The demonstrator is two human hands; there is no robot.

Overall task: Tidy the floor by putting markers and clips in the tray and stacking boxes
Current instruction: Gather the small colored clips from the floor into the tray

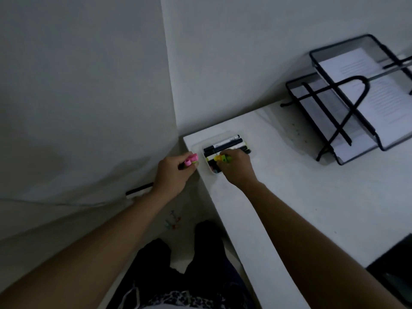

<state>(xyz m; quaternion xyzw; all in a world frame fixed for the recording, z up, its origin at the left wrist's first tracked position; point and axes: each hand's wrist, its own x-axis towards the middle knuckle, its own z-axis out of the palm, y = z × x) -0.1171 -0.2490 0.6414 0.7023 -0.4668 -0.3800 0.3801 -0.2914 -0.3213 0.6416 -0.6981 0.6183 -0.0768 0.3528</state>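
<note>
Small clear tray [208,169] sits at the far-left corner of the white surface [289,197], packed with black-and-white markers [225,143] lying side by side, long axes running left-near to right-far, caps toward the left. Right hand [236,168] is over the tray's near half, fingers curled shut around yellow and green clips [220,158] just above the markers. Left hand [172,175] hangs off the surface's left edge, just beside the tray, fingers pinched closed on a pink clip [191,160] with a bit of green under it. Tray is close to both the left and far edges of the surface; wide bare surface to its right and near side. Black wire paper tray [356,99] with sheets sits far right, well apart. On the floor [189,204] below: one more marker [139,190] by the wall, pointing left-near to right-far, and a few small coloured clips [172,221], blurred. Dark image.
</note>
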